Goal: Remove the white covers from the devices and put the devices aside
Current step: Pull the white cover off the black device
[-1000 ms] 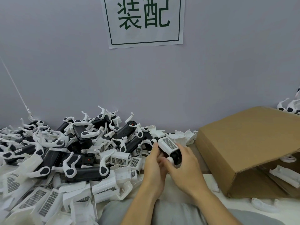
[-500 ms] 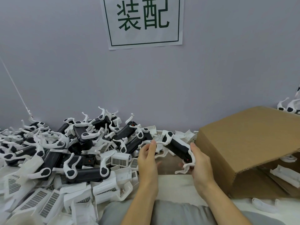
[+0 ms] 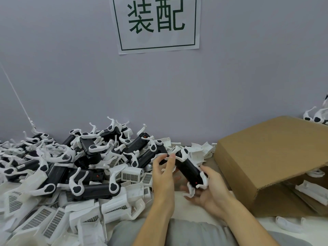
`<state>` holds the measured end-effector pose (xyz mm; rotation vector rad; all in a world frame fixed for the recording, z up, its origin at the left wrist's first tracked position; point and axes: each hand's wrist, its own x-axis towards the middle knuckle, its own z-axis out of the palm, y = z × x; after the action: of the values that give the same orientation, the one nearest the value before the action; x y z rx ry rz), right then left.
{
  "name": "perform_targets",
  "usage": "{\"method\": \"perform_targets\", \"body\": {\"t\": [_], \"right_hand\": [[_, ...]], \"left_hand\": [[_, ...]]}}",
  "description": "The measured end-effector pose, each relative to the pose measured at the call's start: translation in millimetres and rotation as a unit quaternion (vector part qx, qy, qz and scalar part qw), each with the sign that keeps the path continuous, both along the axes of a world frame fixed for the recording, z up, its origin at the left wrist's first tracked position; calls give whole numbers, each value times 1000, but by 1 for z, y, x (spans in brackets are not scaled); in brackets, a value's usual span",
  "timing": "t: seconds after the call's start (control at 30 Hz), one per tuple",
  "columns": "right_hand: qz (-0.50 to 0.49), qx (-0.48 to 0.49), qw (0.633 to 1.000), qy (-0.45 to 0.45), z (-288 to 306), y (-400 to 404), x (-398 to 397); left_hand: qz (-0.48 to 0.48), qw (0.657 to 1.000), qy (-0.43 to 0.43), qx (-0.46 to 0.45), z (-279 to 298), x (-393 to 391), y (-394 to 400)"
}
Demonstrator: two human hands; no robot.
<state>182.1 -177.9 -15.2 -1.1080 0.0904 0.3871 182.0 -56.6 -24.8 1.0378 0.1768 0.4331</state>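
Note:
A black device (image 3: 189,168) with white curved arms lies tilted across my right hand (image 3: 206,190), whose fingers and thumb curl round its lower end. My left hand (image 3: 163,174) is just left of it, fingers loosely bent, fingertips touching the device's upper end near a white arm. No white cover is visible on this device. A big heap of black devices (image 3: 92,157) fills the left of the table, with many loose white grilled covers (image 3: 53,221) spread in front of it.
An open cardboard box (image 3: 271,157) lies on its side at the right, with white parts inside (image 3: 312,191). More white covers (image 3: 200,150) sit by the wall behind my hands. A paper sign (image 3: 156,23) hangs on the grey wall. Grey trousers (image 3: 186,233) show below.
One second ago both hands gripped a device with a white grilled cover on it. Now the cover is gone, and the device has moved down and right in my right hand.

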Motion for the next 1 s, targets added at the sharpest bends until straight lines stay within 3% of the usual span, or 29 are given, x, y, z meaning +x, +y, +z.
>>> {"method": "perform_targets", "body": {"t": [0.1,0.23,0.37,0.6,0.77,0.9,1.0], "right_hand": [[0,6,999,43,1,2,-1],[-48,-9,997,55,-1,0,3],[-45,-21,997,53,-1,0,2],[-85,28,996,29,0,-1,3],[-72,119,990,-23,0,-2,4],[-152,-25,981,-120,-10,3,9],[-177,-209,926,-260,-14,10,4]], "left_hand": [[-18,999,-21,32,1,-5,-2],[3,986,-54,155,-8,-3,0],[0,980,-66,190,-10,-1,0],[-13,991,-42,123,-8,-2,-1],[-53,991,74,97,-5,0,-7],[-102,980,52,160,-6,0,-6],[-106,979,17,171,-3,-3,-5]]}}
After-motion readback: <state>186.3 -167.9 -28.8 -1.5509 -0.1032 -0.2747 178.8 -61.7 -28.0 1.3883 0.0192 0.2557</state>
